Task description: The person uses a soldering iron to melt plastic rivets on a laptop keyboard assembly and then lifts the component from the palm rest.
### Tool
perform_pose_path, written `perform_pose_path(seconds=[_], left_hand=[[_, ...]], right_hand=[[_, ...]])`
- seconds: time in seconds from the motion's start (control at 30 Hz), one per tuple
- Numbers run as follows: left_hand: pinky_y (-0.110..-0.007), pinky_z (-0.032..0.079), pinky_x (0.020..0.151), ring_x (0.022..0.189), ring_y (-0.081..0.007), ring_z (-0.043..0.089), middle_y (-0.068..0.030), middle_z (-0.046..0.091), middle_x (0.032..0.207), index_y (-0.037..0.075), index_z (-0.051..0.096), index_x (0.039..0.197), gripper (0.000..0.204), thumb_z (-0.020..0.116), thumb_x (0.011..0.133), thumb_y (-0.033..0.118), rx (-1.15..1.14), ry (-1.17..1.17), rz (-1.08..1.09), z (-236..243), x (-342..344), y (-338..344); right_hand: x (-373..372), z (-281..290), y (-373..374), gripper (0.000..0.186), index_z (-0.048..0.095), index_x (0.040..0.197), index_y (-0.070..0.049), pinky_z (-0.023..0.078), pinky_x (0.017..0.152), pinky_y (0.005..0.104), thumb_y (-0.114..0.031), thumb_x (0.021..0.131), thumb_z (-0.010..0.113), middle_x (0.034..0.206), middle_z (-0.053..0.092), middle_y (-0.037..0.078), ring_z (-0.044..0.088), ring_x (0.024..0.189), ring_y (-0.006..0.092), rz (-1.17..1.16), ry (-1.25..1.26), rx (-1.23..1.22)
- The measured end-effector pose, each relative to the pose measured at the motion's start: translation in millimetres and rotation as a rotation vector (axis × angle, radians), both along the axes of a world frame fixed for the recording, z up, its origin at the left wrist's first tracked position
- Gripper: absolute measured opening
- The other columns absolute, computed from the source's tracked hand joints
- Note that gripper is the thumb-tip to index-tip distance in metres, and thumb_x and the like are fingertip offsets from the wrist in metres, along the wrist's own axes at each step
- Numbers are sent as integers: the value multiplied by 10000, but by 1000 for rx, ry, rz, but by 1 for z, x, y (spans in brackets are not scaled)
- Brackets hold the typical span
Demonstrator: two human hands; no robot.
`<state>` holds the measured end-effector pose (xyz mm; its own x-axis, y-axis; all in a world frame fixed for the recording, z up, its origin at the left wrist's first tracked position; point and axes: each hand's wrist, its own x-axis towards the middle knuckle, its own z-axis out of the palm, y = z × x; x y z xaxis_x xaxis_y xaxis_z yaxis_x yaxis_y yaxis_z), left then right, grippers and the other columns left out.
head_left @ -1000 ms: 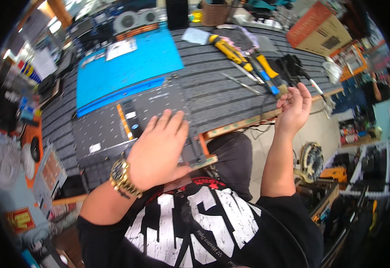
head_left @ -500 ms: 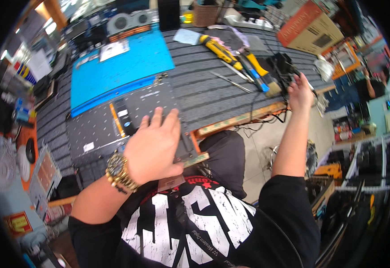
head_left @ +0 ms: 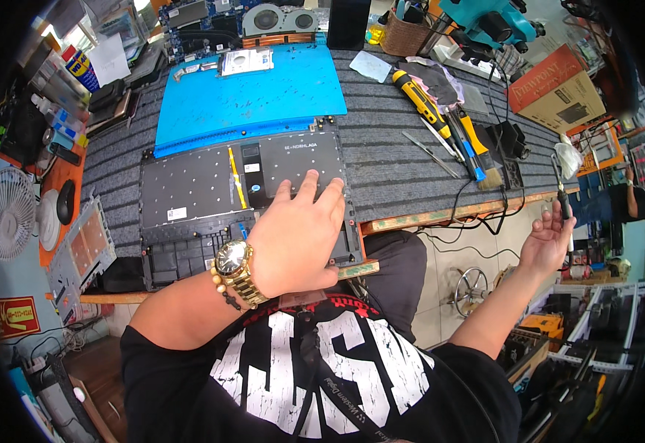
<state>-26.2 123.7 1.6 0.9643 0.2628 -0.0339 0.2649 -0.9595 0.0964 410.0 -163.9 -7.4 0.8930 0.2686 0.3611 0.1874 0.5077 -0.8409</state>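
Note:
My left hand point(head_left: 300, 229) lies flat with spread fingers on the dark metal back of a laptop keyboard point(head_left: 190, 188), which sits in an upturned laptop top case point(head_left: 171, 262). A yellow ribbon cable point(head_left: 236, 179) runs across the plate. Out to the right, past the table edge, my right hand point(head_left: 547, 244) is closed round a slim pen-shaped tool that looks like a soldering iron point(head_left: 564, 203). Its dark grip is in my fingers and its thin metal shaft points up. Beyond the keyboard is a blue work mat point(head_left: 252, 100).
Right of the mat lie a yellow-black screwdriver point(head_left: 420, 100), tweezers point(head_left: 429, 153), a brush point(head_left: 491, 177) and black cables point(head_left: 470, 214). A cardboard box point(head_left: 559, 88) stands at the far right. Circuit boards with fans point(head_left: 278, 21) are at the back. A white fan point(head_left: 16, 210) stands left.
My right hand has moved outward and lower, away from the black items at the table's right edge, and the tool now shows upright. My left hand still rests on the keyboard. The view has shifted.

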Motion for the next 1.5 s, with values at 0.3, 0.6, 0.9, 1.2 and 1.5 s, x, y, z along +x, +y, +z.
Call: perform_pose_path(seconds=[0.3, 0.6, 0.9, 1.2, 1.5], left_hand=[[-645, 481, 1279, 1589, -506, 522, -259, 556, 1721, -126, 618, 1571, 1017, 894, 811, 491, -15, -79, 14, -7, -3, 0], [-638, 475, 1272, 1588, -486, 527, -247, 560, 1724, -106, 631, 1566, 1009, 902, 798, 489, -41, -83, 15, -9, -4, 2], [-635, 472, 1285, 1590, -489, 526, -251, 556, 1722, -111, 634, 1572, 1008, 922, 810, 483, -51, -79, 22, -7, -5, 2], [-633, 464, 1295, 1595, -498, 513, -262, 541, 1729, -128, 628, 1572, 1028, 925, 817, 503, -64, -74, 21, -7, -4, 2], [-630, 463, 1298, 1593, -496, 514, -256, 545, 1723, -125, 629, 1570, 1048, 964, 803, 505, -76, -66, 23, -5, -3, 2]], right_hand=[[-114, 2, 136, 199, 647, 1341, -66, 632, 637, 394, -136, 1163, 701, 1044, 759, 151, 704, 813, 218, 560, -33, 74], [-134, -13, 278, 174, 681, 1251, -13, 656, 724, 411, -37, 1087, 735, 966, 706, 79, 726, 806, 206, 781, -25, -172], [-141, -45, 315, 190, 720, 1218, -9, 715, 855, 412, -25, 1037, 776, 1004, 720, 50, 734, 838, 136, 681, -119, -356], [-145, -52, 314, 255, 737, 1225, -2, 669, 833, 329, -90, 1014, 849, 1050, 780, 54, 792, 893, 155, 636, -270, -453], [-147, -49, 311, 279, 822, 1201, -27, 606, 832, 290, -147, 955, 872, 1046, 825, 38, 768, 913, 112, 554, -433, -581]])
